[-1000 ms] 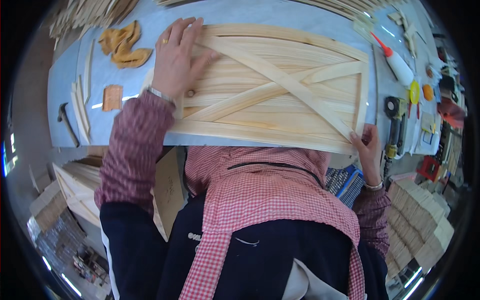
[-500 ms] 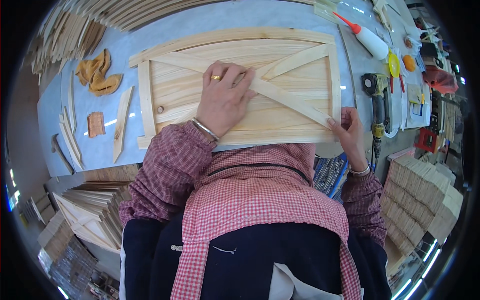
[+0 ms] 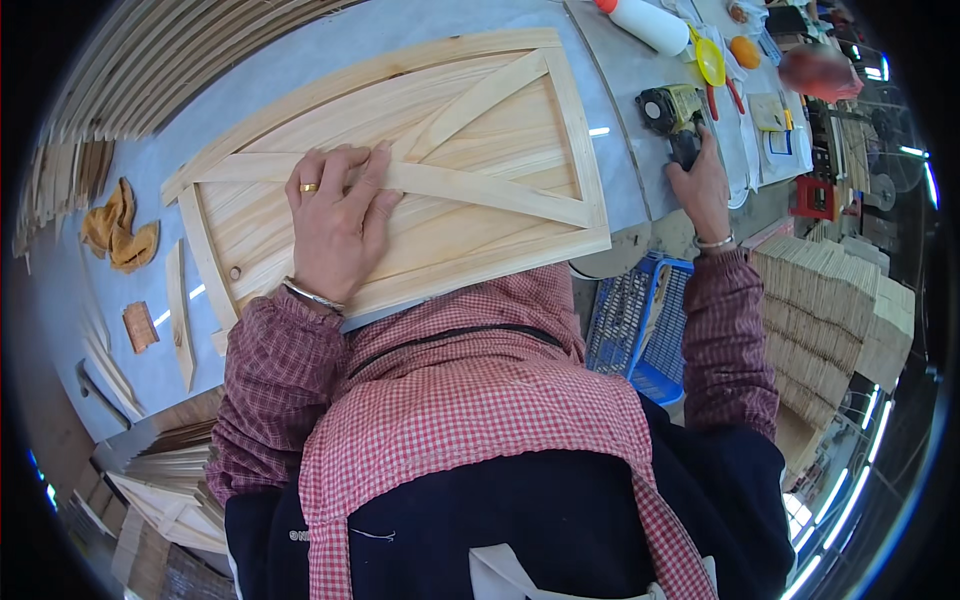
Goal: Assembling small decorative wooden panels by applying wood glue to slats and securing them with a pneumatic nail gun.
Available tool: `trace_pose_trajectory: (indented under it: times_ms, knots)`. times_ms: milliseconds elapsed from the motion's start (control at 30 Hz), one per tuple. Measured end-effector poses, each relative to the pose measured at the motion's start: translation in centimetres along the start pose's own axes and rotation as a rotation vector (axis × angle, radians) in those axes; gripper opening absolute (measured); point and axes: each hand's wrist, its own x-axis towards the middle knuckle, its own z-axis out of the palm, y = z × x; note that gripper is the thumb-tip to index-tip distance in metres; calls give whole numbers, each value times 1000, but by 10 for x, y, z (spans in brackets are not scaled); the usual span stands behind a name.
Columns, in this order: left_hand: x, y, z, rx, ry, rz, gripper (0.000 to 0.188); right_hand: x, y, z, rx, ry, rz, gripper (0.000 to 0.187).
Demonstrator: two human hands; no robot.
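A framed wooden panel [image 3: 250,220] lies on the table in front of me, tilted up to the right, with diagonal slats across its face. My left hand [image 3: 340,230], wearing a ring, presses its bent fingers on the long slat [image 3: 490,190] near the panel's middle. There a shorter slat [image 3: 480,105] rises to the far right corner. Off the panel's right side, my right hand [image 3: 703,190] closes round the handle of a black and yellow nail gun [image 3: 680,105]. Its handle is mostly behind my fingers.
Left of the panel lie a brown cloth [image 3: 122,228], a copper-coloured block [image 3: 140,327], a loose slat [image 3: 178,310] and a hammer [image 3: 100,395]. Long strips [image 3: 170,60] pile up at the back left. A white bottle [image 3: 650,25] and yellow scoop [image 3: 708,60] are far right. A blue basket [image 3: 640,320] stands below.
My right hand has left the panel's near right corner and moved right onto the nail gun. My left hand stays on the slats. The whole view has turned and shifted.
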Motion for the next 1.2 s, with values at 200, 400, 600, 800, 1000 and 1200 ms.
trace_pose_trajectory:
  times_ms: [200,400,600,800,1000,1200]
  knots:
    - [0,0,1,8,-2,2,37,1,-1,-48,95,-122,63,44]
    - [-5,-2,3,13,-14,-16,38,-71,-54,-109,479,-545,291,22]
    - [-6,-3,2,21,-10,-3,37,-107,-76,-96,767,-517,142,19]
    - [-9,-8,-4,38,12,-20,37,-105,-83,-86,652,-598,119,23]
    - [-13,-15,-4,-34,10,-35,43,-110,-117,-100,588,-612,146,28]
    - [-19,-23,-9,-138,39,-101,55,-87,-202,-96,596,-725,0,30]
